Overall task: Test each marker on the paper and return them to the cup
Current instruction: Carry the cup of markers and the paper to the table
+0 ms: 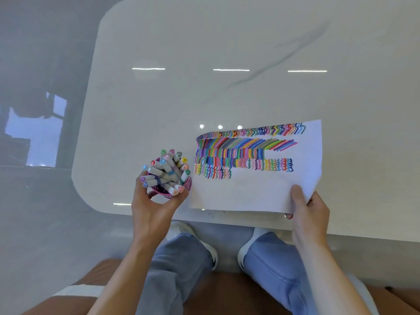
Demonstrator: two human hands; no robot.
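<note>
A pink cup [185,184] packed with several white markers [167,170], their coloured caps pointing up, stands near the table's front left corner. My left hand [154,208] wraps around the cup from the near side. A white sheet of paper [250,194] covered in rows of coloured test strokes lies to the right of the cup. My right hand [309,212] pinches the paper's near right corner, thumb on top, and that corner is lifted and curled off the table.
The white marble table [227,53] stretches far ahead, with a rounded left corner and its front edge just past my hands. Below are my legs in blue jeans [272,264], white shoes and a brown floor.
</note>
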